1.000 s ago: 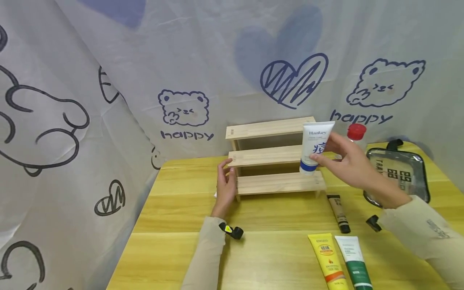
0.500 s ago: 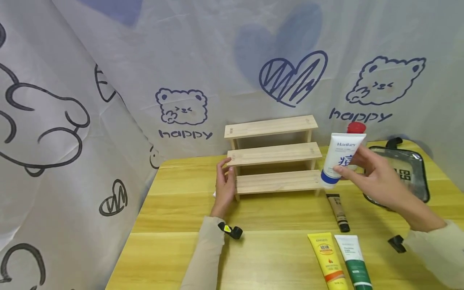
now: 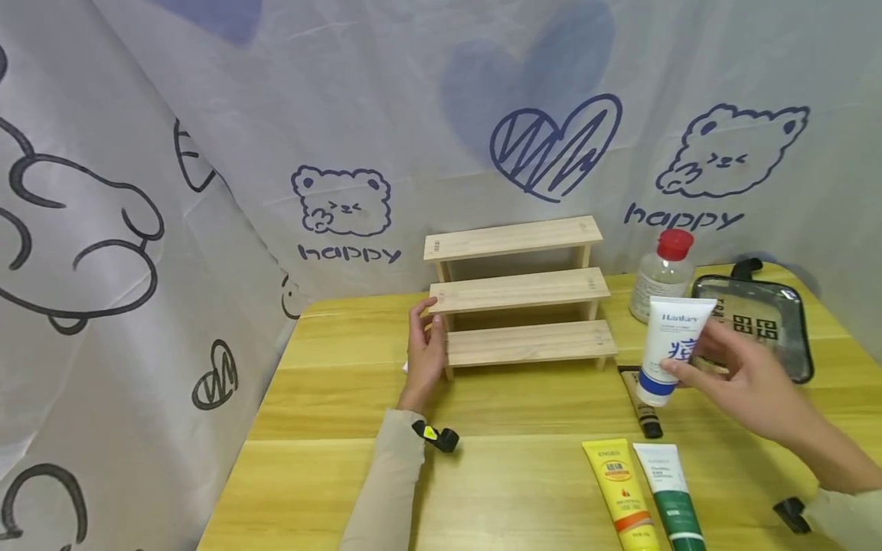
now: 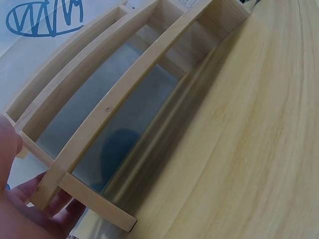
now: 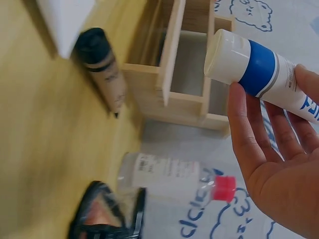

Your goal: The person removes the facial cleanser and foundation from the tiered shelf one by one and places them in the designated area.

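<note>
My right hand (image 3: 754,386) holds a white squeeze tube (image 3: 675,337) with a blue band and white cap, cap end down, between thumb and fingers. In the right wrist view, the fingers lie under the tube (image 5: 261,69). At the left end of a three-tier wooden display rack (image 3: 524,289), my left hand (image 3: 425,356) grips the side. The left wrist view has its fingers (image 4: 60,204) around the end of the front board, partly hidden behind it. The held tube hangs in the air, right of the rack, partly covering a small beige tube (image 3: 641,402) on the table.
A clear bottle (image 3: 658,279) with a red cap stands right of the rack. Beside it lies a transparent black-edged pouch (image 3: 792,329). A yellow tube (image 3: 620,490) and a green-and-white tube (image 3: 671,493) lie near the front of the wooden table (image 3: 510,482). A patterned cloth hangs behind.
My right hand has carried the white tube away from the rack's lowest tier, to the right and toward me. The bottle is now uncovered. My left hand has stayed at the rack.
</note>
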